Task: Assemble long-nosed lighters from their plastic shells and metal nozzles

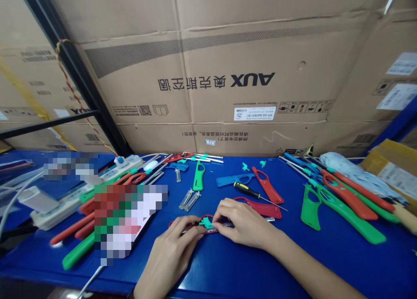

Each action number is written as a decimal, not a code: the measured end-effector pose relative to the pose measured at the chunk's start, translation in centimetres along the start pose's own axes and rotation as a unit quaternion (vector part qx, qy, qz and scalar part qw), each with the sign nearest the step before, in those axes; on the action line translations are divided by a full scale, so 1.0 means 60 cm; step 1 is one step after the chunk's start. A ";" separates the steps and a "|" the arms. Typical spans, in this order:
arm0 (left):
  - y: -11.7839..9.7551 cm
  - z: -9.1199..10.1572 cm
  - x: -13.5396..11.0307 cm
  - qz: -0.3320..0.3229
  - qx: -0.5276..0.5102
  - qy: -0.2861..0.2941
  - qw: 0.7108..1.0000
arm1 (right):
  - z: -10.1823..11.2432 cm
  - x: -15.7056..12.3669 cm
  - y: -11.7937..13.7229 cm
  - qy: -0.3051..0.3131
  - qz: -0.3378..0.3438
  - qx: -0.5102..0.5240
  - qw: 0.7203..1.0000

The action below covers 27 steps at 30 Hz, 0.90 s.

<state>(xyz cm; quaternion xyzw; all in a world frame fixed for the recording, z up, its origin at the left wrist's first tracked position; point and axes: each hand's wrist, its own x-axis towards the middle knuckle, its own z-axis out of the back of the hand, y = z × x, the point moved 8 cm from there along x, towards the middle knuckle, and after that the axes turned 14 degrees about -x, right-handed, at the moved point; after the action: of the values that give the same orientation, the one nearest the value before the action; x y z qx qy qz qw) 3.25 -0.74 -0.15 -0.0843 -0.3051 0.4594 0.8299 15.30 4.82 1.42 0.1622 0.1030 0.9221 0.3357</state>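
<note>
My left hand (174, 247) is closed around one end of a red lighter handle shell (171, 224), which lies low over the blue table and is mostly covered by fingers. A teal plastic trigger (206, 222) sits at the shell's middle. My right hand (243, 223) pinches at the trigger with thumb and forefinger. From under the right hand a metal lighter tube (270, 219) sticks out to the right. Just behind that hand are another red shell (265, 208) and a black-and-yellow screwdriver (246, 190).
Blue shells (228, 180), a green shell (198, 176) and clear fuel tanks (192, 200) lie behind my hands. Several long lighters (352, 216) are piled at right, more (81, 247) at left beside a power strip (52, 214). A cardboard wall (208, 43) closes the back.
</note>
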 end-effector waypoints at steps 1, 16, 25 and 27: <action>-0.001 0.000 0.000 -0.003 0.003 -0.001 1.000 | 0.001 0.000 -0.001 -0.005 -0.004 0.006 1.000; 0.004 0.007 -0.003 0.006 -0.014 -0.025 1.000 | -0.021 0.003 0.001 -0.005 -0.021 0.017 1.000; 0.005 0.008 -0.003 0.016 -0.035 -0.038 0.999 | -0.005 0.002 0.005 -0.005 0.006 -0.012 1.000; 0.005 0.008 -0.003 0.015 -0.039 -0.040 0.998 | -0.005 0.001 0.005 -0.004 0.011 -0.010 1.000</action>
<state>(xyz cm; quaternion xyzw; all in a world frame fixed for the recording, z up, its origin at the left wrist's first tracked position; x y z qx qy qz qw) 2.66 -0.79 0.04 -0.1028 -0.3547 0.4624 0.8061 14.95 4.61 1.27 0.1635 0.0906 0.9262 0.3274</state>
